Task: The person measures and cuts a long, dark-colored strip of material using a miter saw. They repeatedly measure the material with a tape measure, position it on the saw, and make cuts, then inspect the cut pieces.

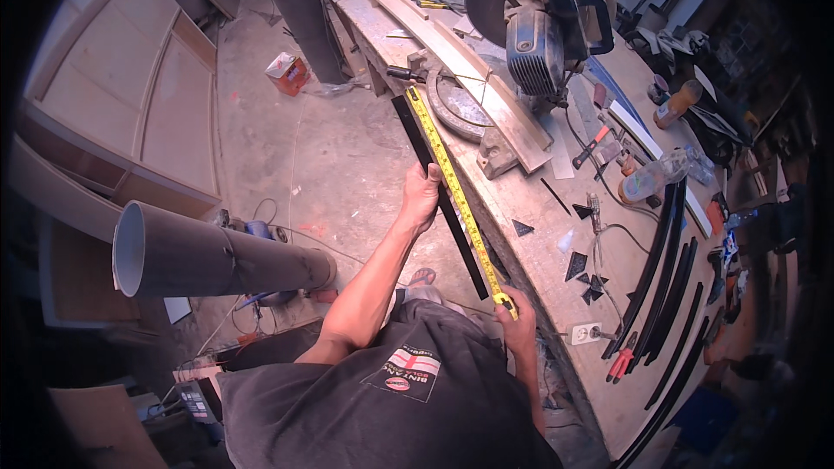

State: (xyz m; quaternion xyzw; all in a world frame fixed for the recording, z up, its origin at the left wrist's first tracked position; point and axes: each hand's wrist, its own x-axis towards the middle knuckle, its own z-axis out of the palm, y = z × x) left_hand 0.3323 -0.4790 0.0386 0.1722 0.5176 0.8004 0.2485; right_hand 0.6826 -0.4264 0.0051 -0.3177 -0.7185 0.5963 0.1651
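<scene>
The long workbench (556,234) runs away from the person, dusty and crowded, with a miter saw (539,26) at the far end and a pale curved board (452,52) lying across its base. A grey pipe (217,256) lies on its side over the floor to the left. Near the right edge of the bench, several black curved strips (665,269) lie side by side, with red-handled pliers (618,363) just below them.

Along the bench's near edge the person holds 1 long black strip (439,191), with a yellow tape measure (452,187) stretched on top of it. To read this well, I'd judge the tape should lie flat and straight along the strip, taut, with its far end flush at the strip's tip.

The left hand (423,195) is closed around strip and tape near mid-length, arm extended, thumb on top. The right hand (519,313) is closed on the tape's near end, held close to the body.
</scene>
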